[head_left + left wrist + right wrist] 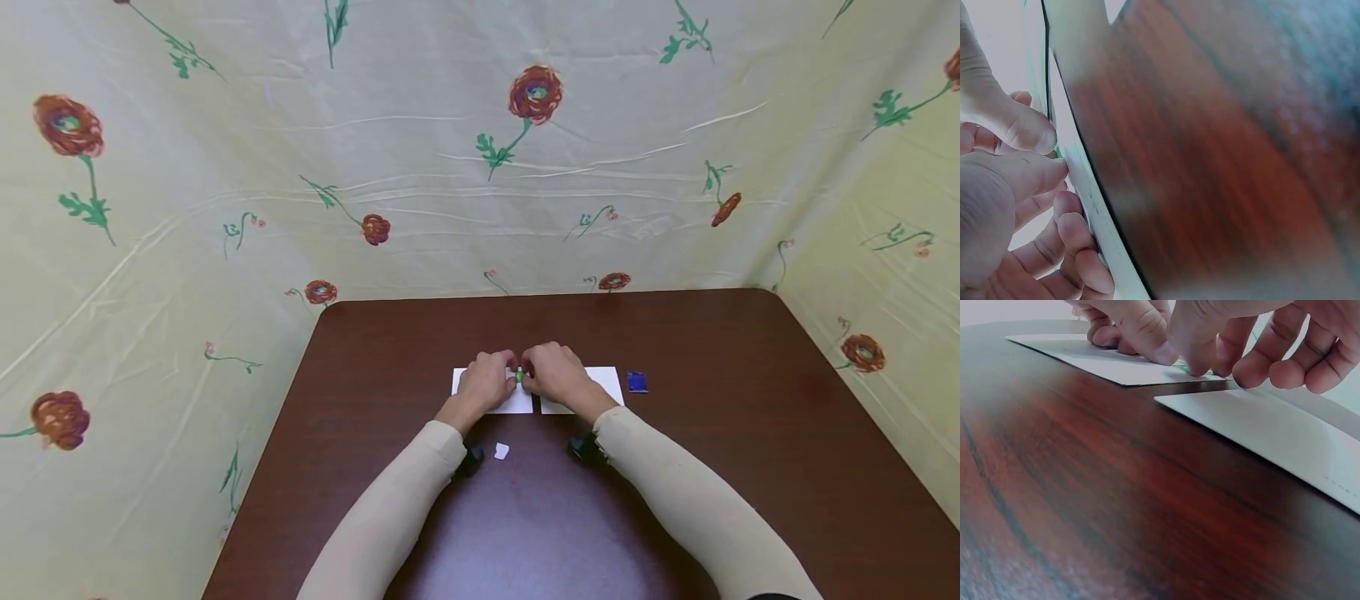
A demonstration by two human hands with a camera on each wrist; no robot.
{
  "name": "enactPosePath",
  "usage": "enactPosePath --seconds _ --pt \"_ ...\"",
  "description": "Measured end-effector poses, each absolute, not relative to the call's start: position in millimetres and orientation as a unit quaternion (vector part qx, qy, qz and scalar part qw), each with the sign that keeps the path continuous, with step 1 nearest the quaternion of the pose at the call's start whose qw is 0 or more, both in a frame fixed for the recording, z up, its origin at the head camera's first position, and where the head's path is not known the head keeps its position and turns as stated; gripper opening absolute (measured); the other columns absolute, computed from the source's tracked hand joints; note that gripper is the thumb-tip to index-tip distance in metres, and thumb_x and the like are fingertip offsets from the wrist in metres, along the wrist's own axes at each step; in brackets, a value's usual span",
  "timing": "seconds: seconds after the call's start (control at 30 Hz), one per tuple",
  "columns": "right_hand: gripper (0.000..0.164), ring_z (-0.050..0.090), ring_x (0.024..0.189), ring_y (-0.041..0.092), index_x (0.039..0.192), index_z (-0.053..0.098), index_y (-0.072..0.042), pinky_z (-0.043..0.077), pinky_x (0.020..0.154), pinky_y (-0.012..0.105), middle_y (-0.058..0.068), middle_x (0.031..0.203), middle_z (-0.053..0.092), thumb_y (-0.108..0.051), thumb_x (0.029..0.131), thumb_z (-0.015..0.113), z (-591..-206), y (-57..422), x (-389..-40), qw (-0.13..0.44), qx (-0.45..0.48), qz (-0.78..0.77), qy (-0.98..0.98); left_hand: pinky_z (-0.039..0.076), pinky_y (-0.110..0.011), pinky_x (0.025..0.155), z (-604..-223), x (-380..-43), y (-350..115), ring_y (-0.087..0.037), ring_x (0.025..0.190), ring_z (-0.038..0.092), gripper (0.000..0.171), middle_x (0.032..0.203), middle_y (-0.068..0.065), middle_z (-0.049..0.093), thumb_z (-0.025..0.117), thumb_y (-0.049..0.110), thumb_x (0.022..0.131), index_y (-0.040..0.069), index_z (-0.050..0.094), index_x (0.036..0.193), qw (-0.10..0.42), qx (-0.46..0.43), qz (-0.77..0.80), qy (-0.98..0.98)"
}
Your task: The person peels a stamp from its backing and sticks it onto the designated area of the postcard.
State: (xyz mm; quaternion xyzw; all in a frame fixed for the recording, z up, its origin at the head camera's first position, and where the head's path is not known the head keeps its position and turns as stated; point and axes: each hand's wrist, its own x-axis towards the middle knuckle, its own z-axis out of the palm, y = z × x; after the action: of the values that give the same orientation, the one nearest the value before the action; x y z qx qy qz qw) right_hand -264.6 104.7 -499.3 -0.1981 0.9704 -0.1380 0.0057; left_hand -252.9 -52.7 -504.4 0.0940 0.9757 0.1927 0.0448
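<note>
Two white cards lie side by side on the brown table, a left card and a right card, with a narrow gap between them. Over the inner edge of the left card, my left hand and right hand meet fingertip to fingertip. Between them shows a small green piece, which both hands pinch with bent fingers; most of it is hidden. From the right wrist, the left thumb appears low over the card beside the green. The other right fingers hang curled above the right card.
A small dark blue packet lies just right of the right card. Nearer to me, a scrap of white paper rests on the tabletop between the forearms. Flowered cloth hangs behind and at both sides.
</note>
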Motion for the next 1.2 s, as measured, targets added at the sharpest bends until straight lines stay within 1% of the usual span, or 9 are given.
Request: enactPosePath --seconds 0.13,0.37,0.53,0.73,0.97,1.1,1.2 --pt "0.014 0.056 0.069 0.017 0.090 0.073 -0.019 0.046 0.062 0.035 -0.006 0.074 0.063 -0.030 0.082 0.077 -498 105 -265 0.011 -0.198 -0.128 0.972 0.049 -0.041 0.064 -505 -253 -54 -0.027 0.078 0.062 0.015 0.104 -0.009 0.069 0.070 0.023 0.090 0.023 0.066 0.105 0.046 0.101 0.198 0.974" --pt "0.015 0.056 0.067 0.015 0.093 0.077 -0.019 0.046 0.061 0.033 -0.007 0.073 0.064 -0.029 0.082 0.076 -495 105 -266 0.022 -0.214 -0.113 0.970 0.050 -0.041 0.071 -503 -252 -56 -0.027 0.082 0.062 0.017 0.107 -0.010 0.069 0.070 0.022 0.091 0.019 0.068 0.107 0.047 0.109 0.208 0.971" --pt "0.014 0.055 0.066 0.015 0.093 0.078 -0.019 0.045 0.060 0.033 -0.007 0.073 0.065 -0.028 0.083 0.075 -495 105 -265 0.013 -0.223 -0.101 0.970 0.052 -0.042 0.076 -502 -252 -57 -0.027 0.086 0.064 0.020 0.110 -0.011 0.069 0.070 0.021 0.091 0.017 0.067 0.110 0.052 0.117 0.209 0.969" --pt "0.013 0.057 0.068 0.016 0.091 0.077 -0.017 0.048 0.062 0.035 -0.005 0.074 0.066 -0.027 0.083 0.077 -494 105 -263 0.014 -0.224 -0.098 0.970 0.054 -0.044 0.081 -503 -251 -59 -0.029 0.091 0.065 0.024 0.112 -0.012 0.069 0.070 0.022 0.090 0.015 0.068 0.114 0.044 0.139 0.198 0.969" --pt "0.018 0.057 0.071 0.016 0.099 0.077 -0.015 0.049 0.065 0.034 -0.003 0.080 0.068 -0.027 0.085 0.077 -490 107 -260 0.030 -0.210 -0.129 0.969 0.055 -0.040 0.079 -504 -251 -65 -0.022 0.089 0.065 0.029 0.112 -0.008 0.071 0.071 0.027 0.091 0.014 0.067 0.117 0.035 0.162 0.174 0.971" --pt "0.021 0.058 0.072 0.016 0.102 0.077 -0.013 0.050 0.066 0.032 -0.001 0.086 0.071 -0.027 0.086 0.077 -484 110 -259 0.031 -0.200 -0.145 0.968 0.055 -0.040 0.077 -498 -249 -67 -0.021 0.086 0.065 0.030 0.108 -0.005 0.072 0.071 0.027 0.090 0.015 0.068 0.118 0.019 0.169 0.169 0.971" --pt "0.023 0.059 0.074 0.017 0.104 0.077 -0.012 0.053 0.069 0.034 0.002 0.092 0.073 -0.027 0.087 0.077 -479 113 -258 0.036 -0.193 -0.149 0.969 0.054 -0.040 0.075 -492 -247 -70 -0.019 0.085 0.065 0.030 0.104 -0.004 0.071 0.071 0.027 0.090 0.015 0.069 0.118 0.010 0.173 0.168 0.970"
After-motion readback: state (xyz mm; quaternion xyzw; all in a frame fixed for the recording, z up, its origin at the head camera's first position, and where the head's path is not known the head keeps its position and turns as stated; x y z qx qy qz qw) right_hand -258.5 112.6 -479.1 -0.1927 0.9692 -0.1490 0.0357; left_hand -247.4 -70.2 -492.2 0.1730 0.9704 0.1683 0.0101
